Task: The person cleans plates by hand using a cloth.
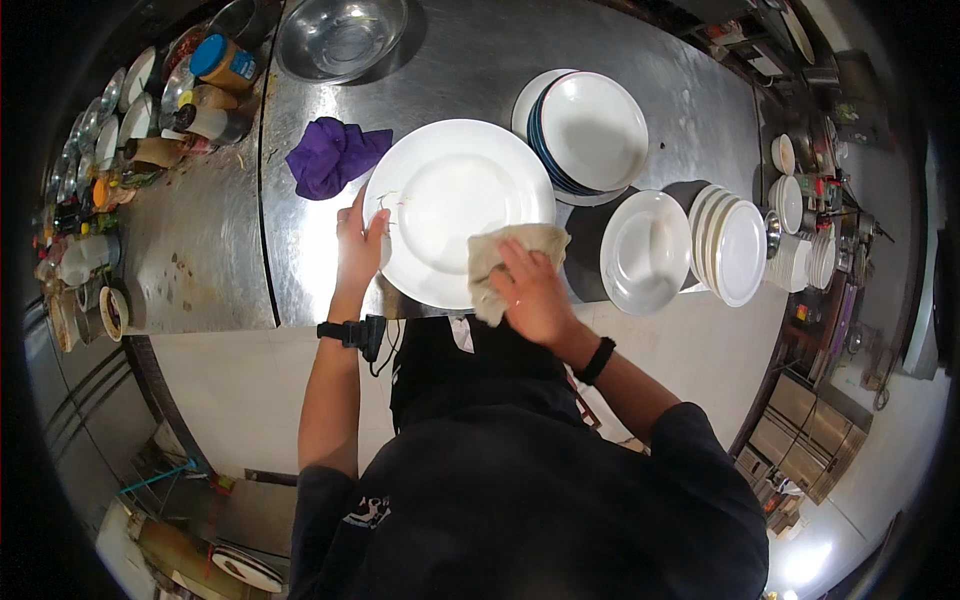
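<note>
A large white plate (455, 205) is held over the steel counter (470, 70), close to my body. My left hand (358, 245) grips its left rim, where a few small scraps stick to the surface. My right hand (530, 290) presses a beige cloth (500, 260) against the plate's lower right rim.
A purple rag (332, 155) lies left of the plate. A metal bowl (340, 38) sits at the back. Stacks of white plates (590, 130) and more plates (735, 250) stand to the right, with a single plate (645, 250) between. Jars and bottles (215, 65) crowd the left side.
</note>
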Demonstrator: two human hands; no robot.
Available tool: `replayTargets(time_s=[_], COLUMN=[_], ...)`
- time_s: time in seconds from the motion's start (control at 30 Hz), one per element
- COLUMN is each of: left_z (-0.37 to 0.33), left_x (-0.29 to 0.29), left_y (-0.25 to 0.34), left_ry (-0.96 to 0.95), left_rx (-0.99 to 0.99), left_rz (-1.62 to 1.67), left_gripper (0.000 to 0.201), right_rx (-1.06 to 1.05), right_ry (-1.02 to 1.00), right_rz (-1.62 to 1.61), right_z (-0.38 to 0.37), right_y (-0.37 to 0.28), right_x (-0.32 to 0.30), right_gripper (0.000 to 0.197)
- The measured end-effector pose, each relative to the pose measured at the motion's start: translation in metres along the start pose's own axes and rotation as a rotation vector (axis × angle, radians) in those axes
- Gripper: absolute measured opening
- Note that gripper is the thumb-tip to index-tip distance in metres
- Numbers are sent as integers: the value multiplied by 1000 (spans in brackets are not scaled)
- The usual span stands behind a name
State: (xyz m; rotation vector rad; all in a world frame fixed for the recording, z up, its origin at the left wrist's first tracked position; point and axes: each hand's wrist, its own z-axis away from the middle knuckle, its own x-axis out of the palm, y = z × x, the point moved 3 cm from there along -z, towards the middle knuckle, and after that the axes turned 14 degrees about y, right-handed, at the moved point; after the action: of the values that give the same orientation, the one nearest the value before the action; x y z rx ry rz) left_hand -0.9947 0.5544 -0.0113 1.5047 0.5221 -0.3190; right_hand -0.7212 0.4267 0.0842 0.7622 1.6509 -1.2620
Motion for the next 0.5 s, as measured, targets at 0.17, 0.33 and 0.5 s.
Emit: replayTargets(time_s=[0.17,0.33,0.5], left_z=[-4,-6,-6], left_x=[-1,0,3], left_y=[4,-1,-1], left_ry=[-22,-12,23], left_rx=[5,82,50], left_rz=[8,-28,-9], left_gripper=[54,54,54], right_rx=[-21,31,88], right_ry=[124,260,34], right_rz=[155,77,126], right_z=[-39,-84,-40], right_y=[36,63,40], right_x=[-3,3,4], right_gripper=[21,35,43])
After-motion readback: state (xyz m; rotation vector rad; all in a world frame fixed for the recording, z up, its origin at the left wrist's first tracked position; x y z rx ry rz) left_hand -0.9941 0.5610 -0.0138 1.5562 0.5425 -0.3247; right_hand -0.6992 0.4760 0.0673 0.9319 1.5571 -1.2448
